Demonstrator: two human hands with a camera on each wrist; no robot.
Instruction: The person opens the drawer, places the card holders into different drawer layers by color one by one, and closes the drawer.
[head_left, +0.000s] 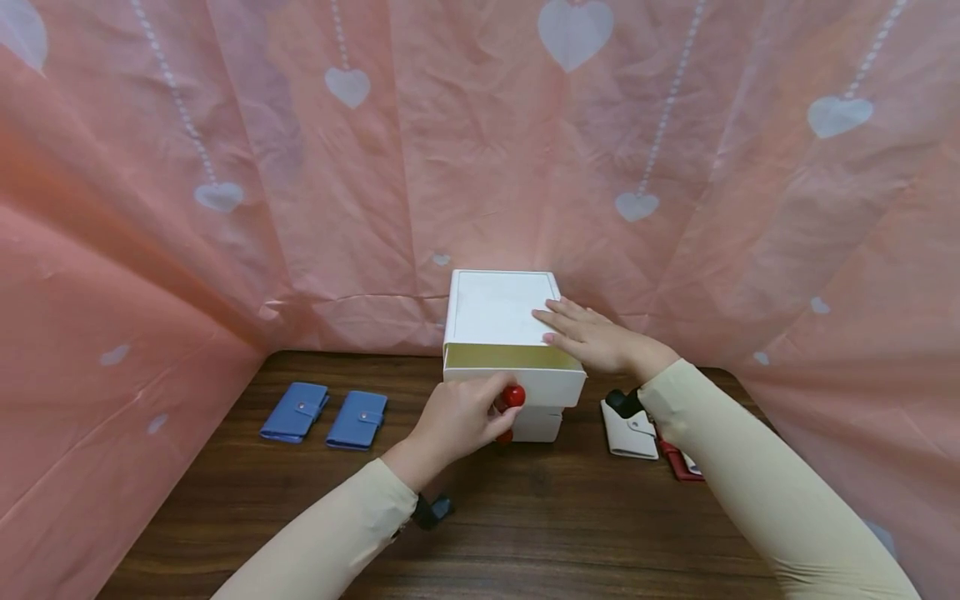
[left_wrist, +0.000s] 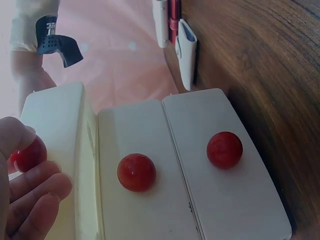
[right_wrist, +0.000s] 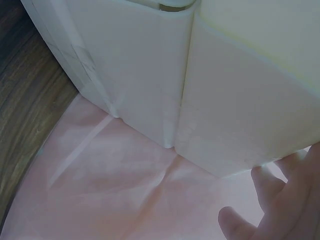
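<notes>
A white drawer box (head_left: pixel 498 304) stands at the back of the table, with its top drawer (head_left: pixel 555 388) partly pulled out. My left hand (head_left: pixel 459 415) pinches the red round knob (head_left: pixel 514 395) of that drawer between thumb and fingers. In the left wrist view, two lower drawers are closed, each with a red knob: the middle knob (left_wrist: pixel 136 172) and the bottom knob (left_wrist: pixel 224 150). My right hand (head_left: pixel 600 337) lies with fairly straight fingers on the box's top right edge. The inside of the pulled-out drawer is mostly hidden.
Left of the box lie two blue snap wallets (head_left: pixel 295 412). On the right are a white snap wallet (head_left: pixel 628 430) and a red wallet (head_left: pixel 681 462), partly covered by my right sleeve. A pink curtain (head_left: pixel 480 167) with hearts hangs behind the dark wooden table (head_left: pixel 540 533).
</notes>
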